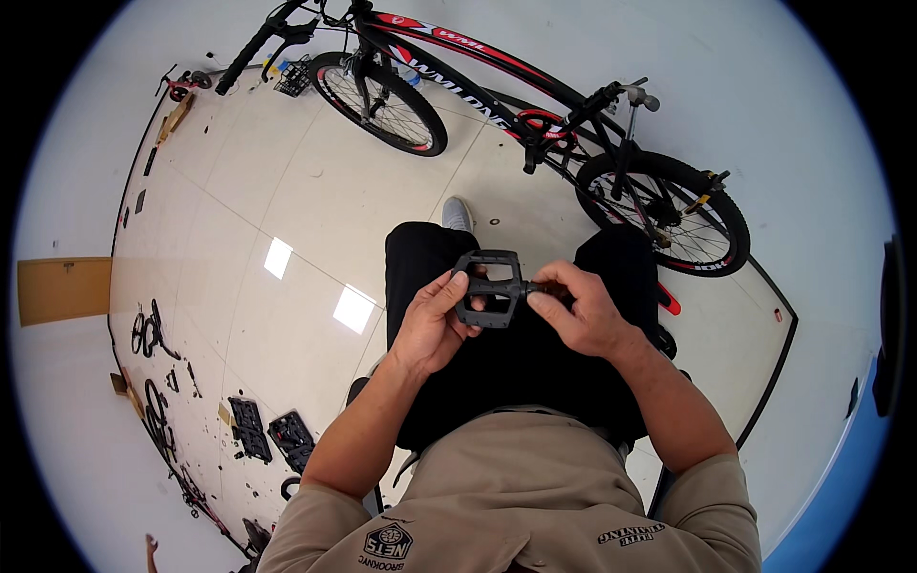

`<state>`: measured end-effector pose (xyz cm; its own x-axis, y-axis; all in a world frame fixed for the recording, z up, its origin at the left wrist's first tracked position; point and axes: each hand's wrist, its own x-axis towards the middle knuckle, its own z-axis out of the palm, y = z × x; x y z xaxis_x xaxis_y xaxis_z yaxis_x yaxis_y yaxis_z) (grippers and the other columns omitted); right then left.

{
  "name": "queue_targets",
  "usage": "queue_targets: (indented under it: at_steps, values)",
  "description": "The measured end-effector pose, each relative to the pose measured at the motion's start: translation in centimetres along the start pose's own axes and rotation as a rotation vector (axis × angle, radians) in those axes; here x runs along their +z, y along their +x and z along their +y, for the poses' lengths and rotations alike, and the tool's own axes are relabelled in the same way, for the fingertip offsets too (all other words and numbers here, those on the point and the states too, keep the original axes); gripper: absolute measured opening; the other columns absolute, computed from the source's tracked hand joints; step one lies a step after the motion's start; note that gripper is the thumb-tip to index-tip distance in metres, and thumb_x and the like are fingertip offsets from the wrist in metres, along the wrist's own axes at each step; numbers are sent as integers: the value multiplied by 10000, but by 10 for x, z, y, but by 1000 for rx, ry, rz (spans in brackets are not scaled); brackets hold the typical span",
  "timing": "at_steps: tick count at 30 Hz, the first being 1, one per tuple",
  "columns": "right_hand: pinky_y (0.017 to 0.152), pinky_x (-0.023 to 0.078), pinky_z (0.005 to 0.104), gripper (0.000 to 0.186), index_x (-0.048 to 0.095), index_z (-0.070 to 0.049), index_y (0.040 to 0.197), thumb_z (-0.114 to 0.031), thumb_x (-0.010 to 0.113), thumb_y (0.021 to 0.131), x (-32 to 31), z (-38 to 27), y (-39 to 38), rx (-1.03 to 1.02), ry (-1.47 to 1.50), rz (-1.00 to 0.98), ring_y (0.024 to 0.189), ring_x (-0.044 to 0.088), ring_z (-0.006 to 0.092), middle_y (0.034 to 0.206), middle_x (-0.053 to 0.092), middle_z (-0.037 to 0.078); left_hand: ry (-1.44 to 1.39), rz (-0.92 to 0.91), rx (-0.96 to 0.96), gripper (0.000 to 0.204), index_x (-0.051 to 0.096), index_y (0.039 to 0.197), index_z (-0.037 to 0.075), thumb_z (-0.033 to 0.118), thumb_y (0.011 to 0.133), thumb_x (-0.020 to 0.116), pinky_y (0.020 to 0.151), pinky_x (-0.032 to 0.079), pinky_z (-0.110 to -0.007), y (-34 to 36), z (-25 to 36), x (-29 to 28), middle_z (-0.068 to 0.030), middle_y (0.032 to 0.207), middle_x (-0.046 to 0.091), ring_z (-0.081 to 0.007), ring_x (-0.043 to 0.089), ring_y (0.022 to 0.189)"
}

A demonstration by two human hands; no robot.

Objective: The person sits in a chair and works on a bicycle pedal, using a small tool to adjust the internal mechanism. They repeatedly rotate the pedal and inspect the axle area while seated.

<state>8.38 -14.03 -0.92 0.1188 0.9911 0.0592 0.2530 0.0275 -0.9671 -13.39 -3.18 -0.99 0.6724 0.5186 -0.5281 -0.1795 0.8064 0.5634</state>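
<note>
Pale floor [239,191] below; now the pedal [494,287] is pinched by left fingers [449,294], its spindle [529,286] by right fingers [550,313], apparently for steadiness.

On the bicycle [516,119], we see large white block capitals running along the black lower frame tube [458,93]. Shorter lettering stands on the red part of the upper frame tube [460,40]. White letters also mark the rim of the rear wheel [712,266]. On the tan shirt [525,463], we find a black badge [387,541] with capitals and a smaller line of text at the wearer's left, and two lines of black capitals [630,534] at the right.
</note>
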Motion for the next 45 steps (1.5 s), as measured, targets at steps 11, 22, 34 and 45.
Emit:
queue_targets:
  at_steps: [11,22,34,45]
  values:
    - [579,445,289,280,590,8,856,-200,547,1039,-1,11,-3,109,-23,-107,591,519,124,665,561,44,31,-30,16,280,642,1217,70,286,1051,578,599,494,-250,0,0,0,-16,793,649,-105,606,655]
    - [560,433,322,191,607,-13,914,-185,639,991,3,1,0,-55,-3,13,591,529,172,719,603,70,9,6,24,286,649,1202,73,305,1055,569,597,497,-248,1,2,-2,-11,779,654,-103,614,659]
    - [575,437,304,169,618,-12,920,-167,647,981,3,0,1,-12,34,45,618,542,153,710,583,75,-4,0,22,282,643,1206,73,299,1059,560,594,499,-246,0,3,0,-13,780,657,-100,614,651]
    - [561,427,328,211,595,-8,875,-170,603,1011,-1,7,-1,32,8,-57,576,511,185,682,560,80,2,-10,15,285,641,1214,71,296,1058,563,593,496,-244,0,2,0,-17,780,658,-103,613,650]
